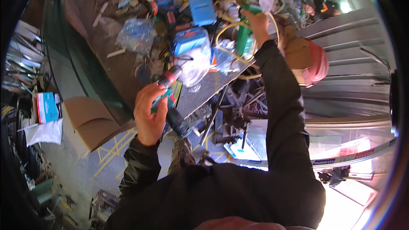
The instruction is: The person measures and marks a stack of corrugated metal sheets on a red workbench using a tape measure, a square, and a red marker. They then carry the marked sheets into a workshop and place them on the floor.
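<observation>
My left hand (150,113) is closed round a green and black cordless drill (174,102), over the near edge of the cluttered bench. The drill's reddish chuck end points up and away, and its dark battery base hangs toward me. Farther off to the right, my right hand (257,24) grips a tall green box (244,38) from its right side. A yellow hose (218,38) loops around that box. Between my hands lie a blue case (190,40), a second blue box (203,9) and clear plastic bags (194,66).
The dark bench (204,91) is heaped with tools, bags and scraps. A long dark curved panel (70,51) with cardboard (96,121) at its end stands on the left. A cardboard box (298,55) and a red rounded object (318,64) sit at the right.
</observation>
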`<state>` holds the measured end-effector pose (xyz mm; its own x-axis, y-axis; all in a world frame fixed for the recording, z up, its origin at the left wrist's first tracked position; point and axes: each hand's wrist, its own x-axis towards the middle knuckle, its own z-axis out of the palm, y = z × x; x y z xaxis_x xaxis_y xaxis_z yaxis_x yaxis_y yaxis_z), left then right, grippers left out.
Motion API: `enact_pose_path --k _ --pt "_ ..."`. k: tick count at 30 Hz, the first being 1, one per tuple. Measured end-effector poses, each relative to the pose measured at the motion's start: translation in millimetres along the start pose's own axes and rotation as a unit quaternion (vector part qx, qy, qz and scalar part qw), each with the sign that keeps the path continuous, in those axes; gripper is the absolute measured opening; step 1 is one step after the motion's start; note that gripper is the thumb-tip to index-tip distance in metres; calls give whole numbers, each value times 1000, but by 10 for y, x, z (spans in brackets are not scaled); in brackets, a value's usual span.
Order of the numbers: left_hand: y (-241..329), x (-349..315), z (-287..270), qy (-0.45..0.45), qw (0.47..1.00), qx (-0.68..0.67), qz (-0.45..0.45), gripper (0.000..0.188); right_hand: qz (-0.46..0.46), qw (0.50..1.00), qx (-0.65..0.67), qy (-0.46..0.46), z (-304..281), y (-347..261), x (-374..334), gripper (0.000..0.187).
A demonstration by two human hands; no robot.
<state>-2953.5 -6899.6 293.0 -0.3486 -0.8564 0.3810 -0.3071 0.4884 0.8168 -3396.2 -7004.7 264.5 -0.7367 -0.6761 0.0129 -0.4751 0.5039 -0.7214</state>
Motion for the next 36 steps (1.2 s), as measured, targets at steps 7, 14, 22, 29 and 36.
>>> enact_pose_path --k 7,14,22,29,36 --pt "-183 -770 157 14 989 91 -112 54 -107 979 -146 -92 -18 267 367 78" --pt "-570 -696 290 112 961 -74 -244 83 -342 925 -60 153 -357 -134 -1667 39" --pt "-670 -490 305 102 947 -141 -269 74 -19 906 73 -416 588 -79 -3826 75" --pt "-516 -902 105 144 964 -106 -198 79 -177 905 83 -378 264 -133 -3473 59" --pt "-613 -1487 50 -33 961 241 -133 79 -137 902 4 -410 634 -679 -2577 56"
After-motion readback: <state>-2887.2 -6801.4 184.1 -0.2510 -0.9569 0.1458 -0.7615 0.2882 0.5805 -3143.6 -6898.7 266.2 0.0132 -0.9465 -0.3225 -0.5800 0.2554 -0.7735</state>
